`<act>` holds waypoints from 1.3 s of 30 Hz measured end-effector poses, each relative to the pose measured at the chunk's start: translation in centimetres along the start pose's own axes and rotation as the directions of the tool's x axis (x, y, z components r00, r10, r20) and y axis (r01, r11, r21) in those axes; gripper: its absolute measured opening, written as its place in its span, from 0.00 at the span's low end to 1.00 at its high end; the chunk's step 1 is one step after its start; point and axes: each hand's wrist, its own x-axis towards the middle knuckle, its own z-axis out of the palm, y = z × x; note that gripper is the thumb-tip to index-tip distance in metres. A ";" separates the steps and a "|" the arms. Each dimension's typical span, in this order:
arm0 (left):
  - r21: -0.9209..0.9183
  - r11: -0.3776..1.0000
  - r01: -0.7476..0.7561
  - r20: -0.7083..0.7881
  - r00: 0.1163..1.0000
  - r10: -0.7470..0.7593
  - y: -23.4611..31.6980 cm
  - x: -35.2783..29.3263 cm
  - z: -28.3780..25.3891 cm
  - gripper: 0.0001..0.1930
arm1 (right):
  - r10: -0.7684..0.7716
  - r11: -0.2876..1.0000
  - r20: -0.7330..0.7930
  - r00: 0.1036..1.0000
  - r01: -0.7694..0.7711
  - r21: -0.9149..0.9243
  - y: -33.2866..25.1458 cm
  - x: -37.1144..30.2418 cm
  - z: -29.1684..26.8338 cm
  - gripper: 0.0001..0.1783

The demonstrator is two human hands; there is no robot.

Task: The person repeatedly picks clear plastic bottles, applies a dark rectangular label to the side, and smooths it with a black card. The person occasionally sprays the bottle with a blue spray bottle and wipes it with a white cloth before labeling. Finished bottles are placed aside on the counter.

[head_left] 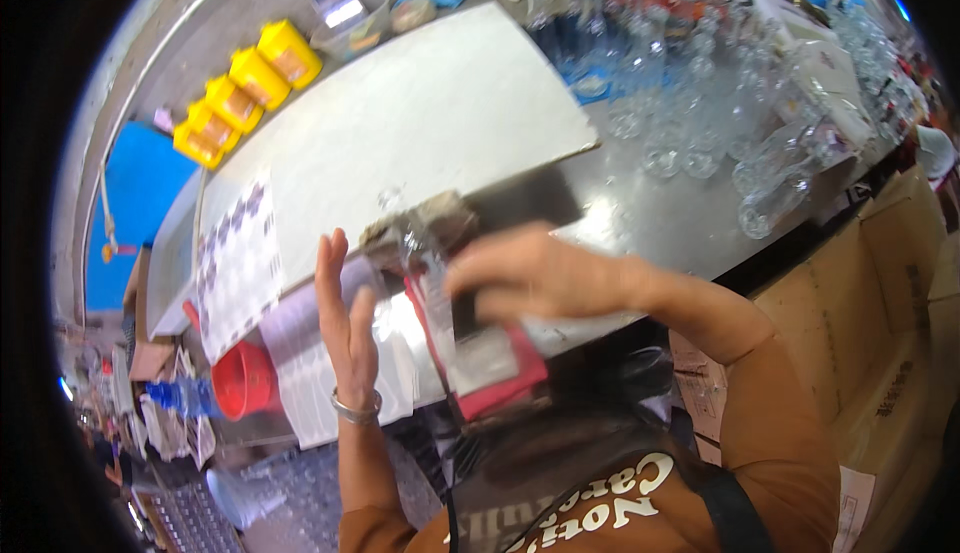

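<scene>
A crowd of clear glasses (700, 103) covers the far right of the steel worktop (640, 223), some lying on their sides, and a big white board (420, 123) lies across the middle, close behind the hands. Yellow bins (250, 83) stand in a row at the far left; a red cup (240, 381) sits near the left edge beside sheets of paper (300, 373). Brown cartons (880, 333) are stacked on the right, below the bench.

The right hand (540, 278) reaches across with its fingers curled down over a clear glass (430, 263), which stands on a red-edged pad (495, 373) at the near edge of the worktop. The left hand (345, 313) is raised just left of the glass, open and flat, fingers together, a metal bangle (357, 411) on the wrist; it looks not to touch the glass, though blur makes this uncertain. The right hand hides much of the glass.
</scene>
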 end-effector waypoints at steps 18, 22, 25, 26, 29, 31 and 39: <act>-0.226 0.948 0.225 -0.144 0.955 -0.261 4.2 2.1 2.7 0.24 | 0.434 0.086 -0.805 0.405 -0.908 -0.410 14.7 10.9 -27.8 0.25; -0.417 0.884 0.213 -0.122 0.950 -0.287 4.5 1.4 2.7 0.23 | 0.290 0.162 -0.848 0.444 -0.896 -0.413 16.5 10.4 -27.5 0.22; -0.442 0.872 0.212 -0.153 0.940 -0.306 5.1 0.8 2.7 0.23 | 0.248 0.102 -0.771 0.587 -0.807 -0.582 16.8 10.9 -28.3 0.22; -0.466 0.859 0.214 -0.200 0.920 -0.338 5.5 0.5 2.6 0.25 | 0.253 0.081 -0.715 0.652 -0.750 -0.656 16.0 11.8 -28.2 0.22; -0.467 0.876 0.120 -0.278 0.921 -0.274 5.8 -0.7 1.3 0.26 | 0.363 0.039 -0.547 0.754 -0.599 -0.800 14.2 14.4 -28.6 0.26; -0.360 0.933 0.032 -0.277 0.951 -0.140 6.0 -1.4 0.1 0.26 | 0.388 0.040 -0.542 0.745 -0.601 -0.798 15.1 15.3 -29.3 0.26; 0.045 0.987 0.152 -0.542 0.834 -0.103 8.4 -6.9 -7.2 0.25 | 0.363 0.111 -0.356 0.861 -0.419 -0.901 22.3 15.0 -33.9 0.31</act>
